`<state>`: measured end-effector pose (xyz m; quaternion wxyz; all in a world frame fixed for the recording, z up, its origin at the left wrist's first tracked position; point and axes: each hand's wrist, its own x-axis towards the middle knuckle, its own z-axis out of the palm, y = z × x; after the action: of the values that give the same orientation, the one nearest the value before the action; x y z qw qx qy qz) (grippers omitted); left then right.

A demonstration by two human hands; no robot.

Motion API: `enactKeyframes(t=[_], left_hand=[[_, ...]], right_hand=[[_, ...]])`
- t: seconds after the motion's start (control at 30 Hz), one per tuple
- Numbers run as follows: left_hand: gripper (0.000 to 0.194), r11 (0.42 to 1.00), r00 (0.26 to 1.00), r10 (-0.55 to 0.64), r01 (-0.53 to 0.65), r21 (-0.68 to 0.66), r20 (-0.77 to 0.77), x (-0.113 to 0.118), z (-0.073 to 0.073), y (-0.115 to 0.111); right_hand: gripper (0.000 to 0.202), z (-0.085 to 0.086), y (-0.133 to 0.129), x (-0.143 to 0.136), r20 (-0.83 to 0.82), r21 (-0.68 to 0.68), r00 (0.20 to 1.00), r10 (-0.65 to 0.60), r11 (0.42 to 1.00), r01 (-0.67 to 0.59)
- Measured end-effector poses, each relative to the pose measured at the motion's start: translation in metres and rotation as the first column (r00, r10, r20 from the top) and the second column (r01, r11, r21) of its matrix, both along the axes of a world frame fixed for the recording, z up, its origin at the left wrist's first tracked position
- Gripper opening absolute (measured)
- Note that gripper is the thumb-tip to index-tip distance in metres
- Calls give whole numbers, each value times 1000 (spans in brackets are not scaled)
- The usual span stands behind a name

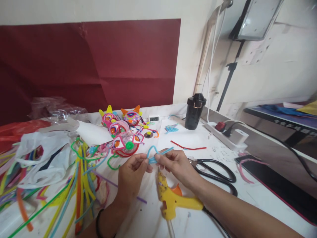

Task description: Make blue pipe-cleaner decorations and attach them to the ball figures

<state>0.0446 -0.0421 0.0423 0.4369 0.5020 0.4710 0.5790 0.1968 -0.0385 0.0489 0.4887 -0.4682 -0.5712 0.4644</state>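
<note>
A light blue pipe cleaner [153,149], bent into a pointed loop with one end sticking out to the right, is pinched between both hands above the table. My left hand [133,172] has its fingers closed on the left side of the loop. From the other side, my right hand [174,164] grips it between thumb and fingers. Just below the hands lies a yellow hot glue gun [170,200] with a glue stick at its rear. Black-handled scissors [215,172] rest beside my right forearm, which partly hides them.
Several decorated animal figures [126,142] stand at the back. Loose pipe cleaners [81,185] and a white plastic bag [44,158] cover the left. A black bottle [195,112], red pipe cleaner [189,147], power strip [226,137] and dark phone [277,188] occupy the right.
</note>
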Motion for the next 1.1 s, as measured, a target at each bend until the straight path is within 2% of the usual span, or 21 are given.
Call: enactKeyframes(t=[0.1,0.3,0.43,0.63,0.8,0.9,1.0,1.1], left_hand=[[17,999,1000,-24,24,-23,12,1,-2,1],[22,982,974,-121,146,-121,191,4,0,0],[20,961,958,-221,245,-126,182,5,1,-3],[15,964,962,-226,244,-109,156,3,0,-3],[18,969,967,-223,234,-81,124,1,-3,-1],[16,969,956,-218,236,-72,197,2,-5,-1],[11,949,921,-263,300,-94,287,4,-6,-3],[12,933,904,-306,348,-96,297,4,-7,-4]], right_hand=[[34,-1,2,1,-46,-23,999,-2,1000,1],[33,-1,2,2,-91,-33,996,11,999,-14],[36,0,1,1,-97,-28,995,11,1000,-14],[33,-2,1,1,-125,-35,992,26,999,-31],[26,-3,2,1,-161,-54,987,-5,999,-4],[22,-1,1,0,-218,-57,976,6,998,-18],[21,1,-1,0,-260,-51,965,34,997,-49],[20,0,-2,-1,-270,-40,960,74,995,-88]])
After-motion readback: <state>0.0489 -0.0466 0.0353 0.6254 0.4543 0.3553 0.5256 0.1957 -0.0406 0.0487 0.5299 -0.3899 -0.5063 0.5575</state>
